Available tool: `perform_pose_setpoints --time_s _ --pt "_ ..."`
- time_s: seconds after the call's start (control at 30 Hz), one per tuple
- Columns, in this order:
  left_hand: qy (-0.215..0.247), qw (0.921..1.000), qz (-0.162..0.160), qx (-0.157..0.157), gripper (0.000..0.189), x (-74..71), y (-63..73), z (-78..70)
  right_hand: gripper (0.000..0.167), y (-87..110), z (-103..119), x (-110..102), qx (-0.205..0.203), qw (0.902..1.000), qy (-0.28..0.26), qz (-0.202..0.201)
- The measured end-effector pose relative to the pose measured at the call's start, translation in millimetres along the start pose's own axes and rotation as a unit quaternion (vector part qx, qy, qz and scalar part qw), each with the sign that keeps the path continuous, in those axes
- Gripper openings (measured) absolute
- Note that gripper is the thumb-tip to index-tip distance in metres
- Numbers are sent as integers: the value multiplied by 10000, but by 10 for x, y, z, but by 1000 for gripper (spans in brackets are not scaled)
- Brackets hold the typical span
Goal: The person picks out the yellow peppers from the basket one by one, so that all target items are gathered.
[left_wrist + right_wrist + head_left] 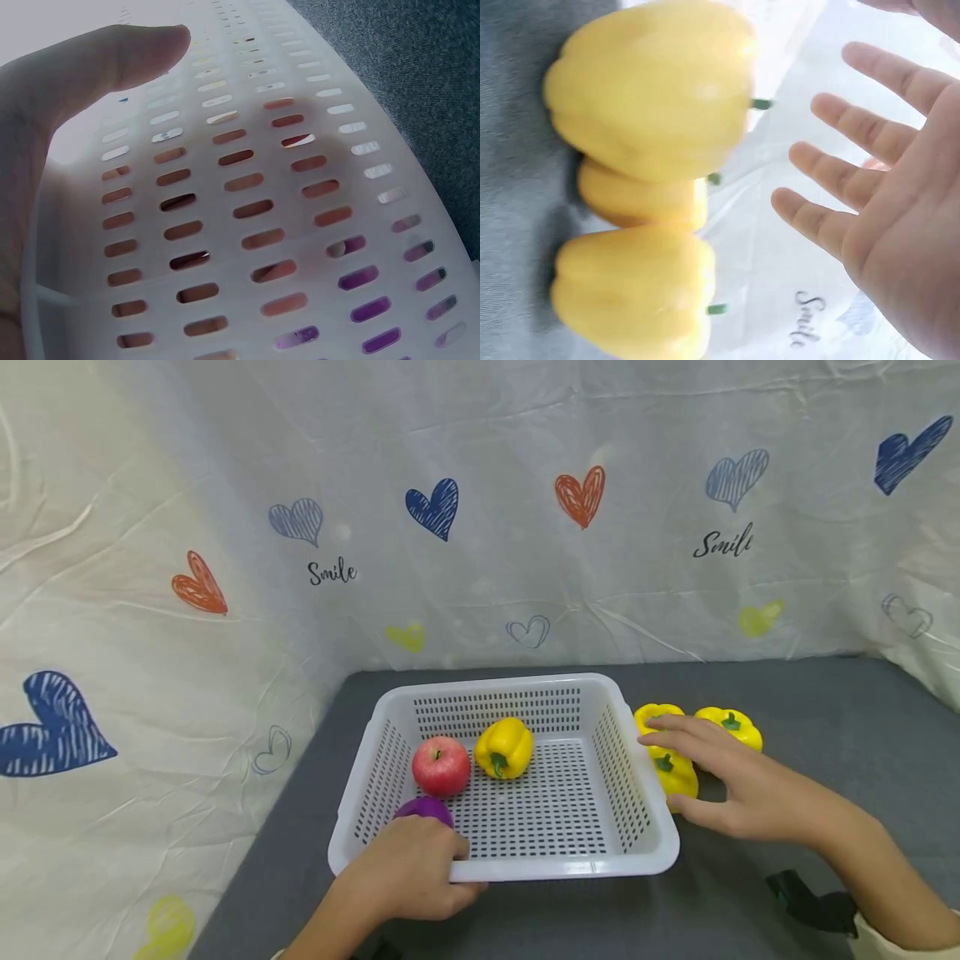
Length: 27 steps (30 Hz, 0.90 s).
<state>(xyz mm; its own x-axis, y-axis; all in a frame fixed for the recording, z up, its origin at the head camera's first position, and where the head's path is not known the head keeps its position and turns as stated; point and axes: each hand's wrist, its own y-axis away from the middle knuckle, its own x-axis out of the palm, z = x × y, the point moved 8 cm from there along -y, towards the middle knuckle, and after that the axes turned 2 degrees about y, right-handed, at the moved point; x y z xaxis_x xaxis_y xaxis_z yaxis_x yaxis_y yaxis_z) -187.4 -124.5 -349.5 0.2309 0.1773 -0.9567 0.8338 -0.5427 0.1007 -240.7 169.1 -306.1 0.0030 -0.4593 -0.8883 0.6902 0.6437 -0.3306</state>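
My left hand (pixel 416 868) grips the near rim of a white perforated plastic basket (pixel 555 867), fingers over the inside and thumb on the outer wall. Inside the basket sit a red apple (pixel 441 767), a yellow bell pepper (pixel 504 748) and a purple item (pixel 426 809), partly hidden behind the left hand. Beyond the basket's right side, my right hand (pixel 738 781) hovers with spread fingers over several yellow bell peppers (pixel 678 777). In the right wrist view its palm faces the peppers (pixel 652 90), with a gap between fingertips and peppers.
A dark grey cloth-covered table (pixel 825 735) lies under everything. Behind it and along the left hangs a white curtain (pixel 480 585) printed with hearts and "Smile". Another yellow pepper (pixel 735 727) stands at the back, right of the basket. A black strap (pixel 813 902) is near the right wrist.
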Motion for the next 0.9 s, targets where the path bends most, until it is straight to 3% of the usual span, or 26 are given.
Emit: perform_pose_setpoints --time_s 0.33,0.63,0.9 --pt "-23 10000 -20 11 29 4 -2 3 60 -233 132 -21 -42 9995 72 291" --pt "-114 9999 -30 23 29 -8 -5 0 62 -467 474 23 -937 9943 241 438" --pt "-91 10000 -14 12 28 -14 1 -2 61 -716 663 110 -1064 9880 578 963"
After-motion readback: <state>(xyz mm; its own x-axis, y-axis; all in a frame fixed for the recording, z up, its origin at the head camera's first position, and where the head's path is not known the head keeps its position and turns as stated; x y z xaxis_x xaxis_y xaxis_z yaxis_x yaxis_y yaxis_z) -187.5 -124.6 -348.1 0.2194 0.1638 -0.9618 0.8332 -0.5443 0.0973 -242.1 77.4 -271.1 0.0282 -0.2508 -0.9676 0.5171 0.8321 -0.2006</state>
